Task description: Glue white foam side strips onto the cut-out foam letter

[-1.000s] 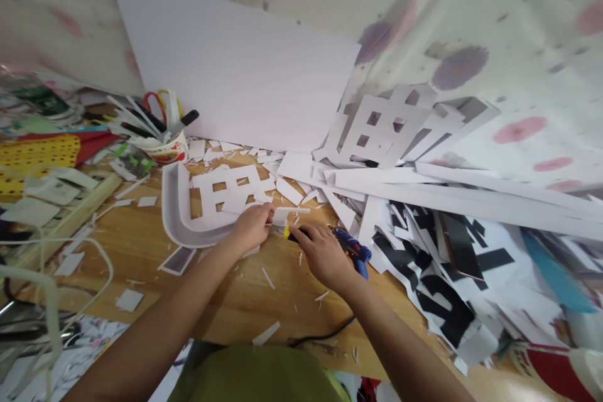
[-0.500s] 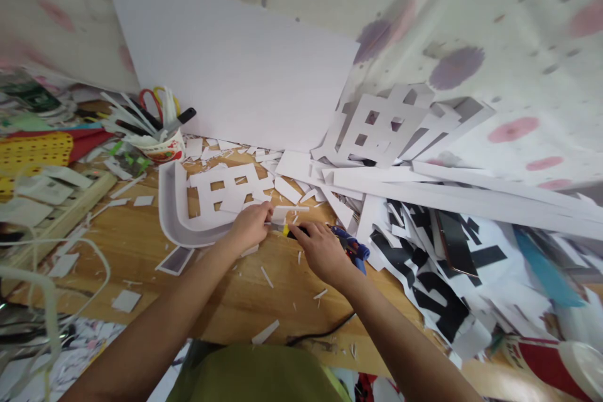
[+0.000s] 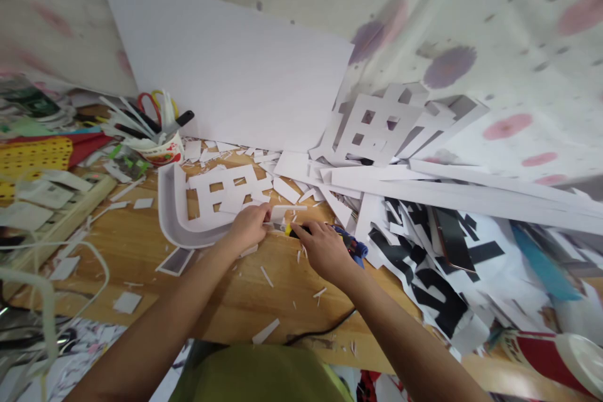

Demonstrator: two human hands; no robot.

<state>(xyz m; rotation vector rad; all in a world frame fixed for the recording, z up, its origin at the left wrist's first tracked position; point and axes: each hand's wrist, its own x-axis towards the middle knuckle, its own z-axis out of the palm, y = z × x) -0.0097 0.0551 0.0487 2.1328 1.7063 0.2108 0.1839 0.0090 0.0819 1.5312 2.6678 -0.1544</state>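
My left hand (image 3: 250,226) is closed, pinching a small white foam strip (image 3: 282,210) at the lower right corner of a white cut-out character (image 3: 226,191) lying on the wooden table (image 3: 226,301). My right hand (image 3: 321,246) is closed round a black and yellow utility knife (image 3: 291,231), its tip against the same strip. A blue glue gun (image 3: 353,246) lies just behind my right hand, partly hidden by it.
A large white board (image 3: 226,69) leans at the back. A second cut-out character (image 3: 377,129) rests on long white strips. Black and white offcuts (image 3: 433,264) pile up on the right. A cup of scissors and pens (image 3: 157,132) stands at left. A black cord (image 3: 325,330) runs along the near edge.
Both hands stay at the strip; the view has drifted slightly, nothing else has visibly moved.
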